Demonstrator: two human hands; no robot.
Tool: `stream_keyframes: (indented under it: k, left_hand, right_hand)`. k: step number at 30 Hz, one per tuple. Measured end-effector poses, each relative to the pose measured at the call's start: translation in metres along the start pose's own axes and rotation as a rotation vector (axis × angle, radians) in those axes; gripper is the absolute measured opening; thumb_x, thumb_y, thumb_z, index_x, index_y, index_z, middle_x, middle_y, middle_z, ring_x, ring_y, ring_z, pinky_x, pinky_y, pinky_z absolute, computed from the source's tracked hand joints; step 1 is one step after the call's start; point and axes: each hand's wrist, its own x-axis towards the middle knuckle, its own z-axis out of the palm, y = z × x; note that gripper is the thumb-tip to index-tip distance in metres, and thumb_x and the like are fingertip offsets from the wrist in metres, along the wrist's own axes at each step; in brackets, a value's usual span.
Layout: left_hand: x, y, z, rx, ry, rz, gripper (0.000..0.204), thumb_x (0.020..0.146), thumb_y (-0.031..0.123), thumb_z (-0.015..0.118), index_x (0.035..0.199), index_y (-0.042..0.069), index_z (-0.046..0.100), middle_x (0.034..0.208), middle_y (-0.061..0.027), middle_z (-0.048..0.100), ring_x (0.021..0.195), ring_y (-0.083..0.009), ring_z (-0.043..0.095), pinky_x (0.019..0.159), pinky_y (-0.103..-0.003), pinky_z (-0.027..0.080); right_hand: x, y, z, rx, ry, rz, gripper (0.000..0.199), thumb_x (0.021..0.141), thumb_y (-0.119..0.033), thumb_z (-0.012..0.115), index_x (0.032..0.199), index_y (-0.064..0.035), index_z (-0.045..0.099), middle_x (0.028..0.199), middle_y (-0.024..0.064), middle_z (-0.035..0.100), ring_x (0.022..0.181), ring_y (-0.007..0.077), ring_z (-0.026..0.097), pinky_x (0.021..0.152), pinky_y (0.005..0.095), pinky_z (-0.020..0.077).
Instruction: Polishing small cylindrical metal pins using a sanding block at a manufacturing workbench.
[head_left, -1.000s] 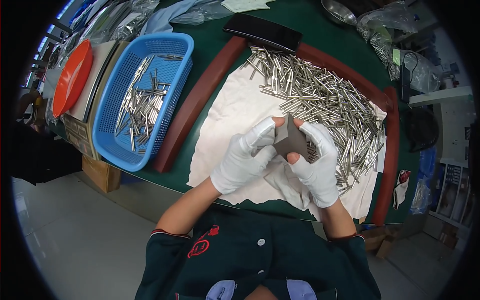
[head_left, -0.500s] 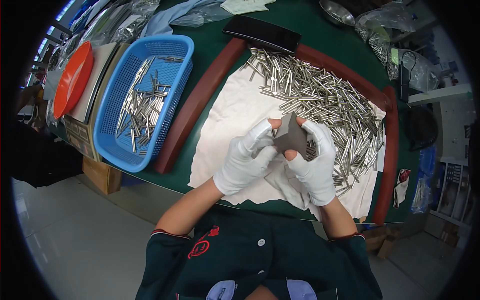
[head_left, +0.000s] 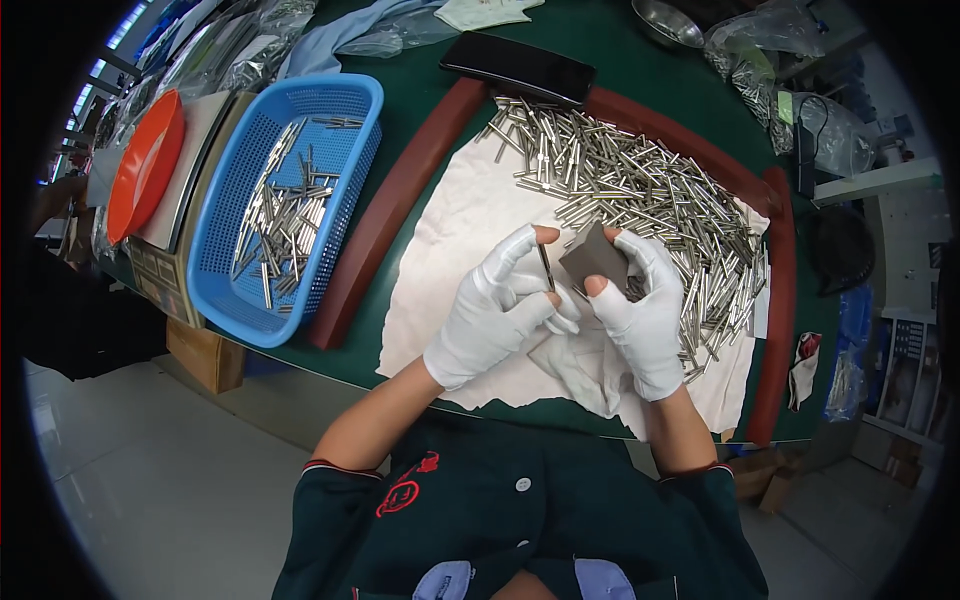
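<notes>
My left hand (head_left: 500, 310), in a white glove with bare thumb and fingertip, pinches a thin metal pin (head_left: 545, 266) between them. My right hand (head_left: 645, 310), gloved the same way, grips a dark grey block (head_left: 595, 262) by its edges, thumb in front and index finger behind. The block is tilted and stands a little apart from the pin. Beneath and beyond both hands lies a white cloth (head_left: 440, 260) with a big heap of shiny metal pins (head_left: 690, 220) at its far right. A crumpled piece of white cloth (head_left: 580, 372) lies below the hands.
Dark red bars (head_left: 400, 215) frame the cloth on the green table. A blue basket (head_left: 205, 250) with more pins stands at left, beside an orange bowl (head_left: 146, 165). A black phone (head_left: 518, 68) rests on the far bar. Plastic bags (head_left: 775, 40) and a metal bowl (head_left: 668, 22) lie far right.
My hands have moved apart. The block, earlier between both hands, has shifted right and turned in my right hand, and the pin now shows in my left fingers.
</notes>
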Motion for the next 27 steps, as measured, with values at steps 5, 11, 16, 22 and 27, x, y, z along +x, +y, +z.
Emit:
stream_keyframes:
  k: [5,11,16,22,27]
  left_hand:
    - [0.010,0.005,-0.004,-0.467,-0.061,-0.409,0.065,0.088,-0.004,0.053,0.144,0.003,0.021,0.080,-0.0161,0.067,0.075,-0.0193,0.068,0.068,-0.030,0.055]
    - [0.011,0.007,-0.005,-0.412,-0.035,-0.461,0.064,0.088,-0.004,0.053,0.144,0.002,0.022,0.077,-0.0145,0.067,0.070,-0.0184,0.068,0.065,-0.028,0.055]
    - [0.010,0.006,-0.003,-0.346,-0.038,-0.463,0.064,0.088,-0.003,0.054,0.144,0.004,0.024,0.076,-0.0113,0.067,0.070,-0.0161,0.067,0.063,-0.026,0.053]
    - [0.007,0.008,0.001,-0.233,-0.040,-0.450,0.064,0.086,-0.007,0.053,0.144,0.005,0.027,0.078,-0.0094,0.066,0.072,-0.0130,0.065,0.066,-0.025,0.051]
    - [0.007,0.007,0.000,-0.261,-0.065,-0.457,0.064,0.085,-0.009,0.053,0.142,0.003,0.028,0.081,-0.0109,0.067,0.073,-0.0148,0.066,0.069,-0.026,0.052]
  right_hand:
    - [0.003,0.003,-0.004,0.112,0.026,0.077,0.049,0.066,-0.025,0.079,0.104,0.0010,0.064,0.088,0.0082,0.058,0.082,0.0190,0.054,0.076,0.0310,0.0444]
    - [0.004,0.005,-0.003,0.056,-0.005,0.064,0.048,0.066,-0.024,0.078,0.105,0.0007,0.064,0.091,0.0093,0.059,0.083,0.0204,0.054,0.077,0.0324,0.0448]
    - [0.003,-0.003,-0.004,0.003,-0.074,0.042,0.048,0.066,-0.024,0.078,0.105,0.0005,0.064,0.091,0.0096,0.058,0.085,0.0220,0.053,0.078,0.0333,0.0444]
    - [0.004,-0.004,-0.003,-0.167,-0.121,-0.004,0.050,0.063,-0.026,0.078,0.103,0.0004,0.066,0.092,0.0099,0.057,0.088,0.0233,0.052,0.079,0.0337,0.0434]
    - [0.002,-0.006,-0.002,0.010,-0.118,0.048,0.047,0.063,-0.026,0.078,0.101,0.0003,0.067,0.089,0.0102,0.058,0.088,0.0241,0.053,0.079,0.0352,0.0439]
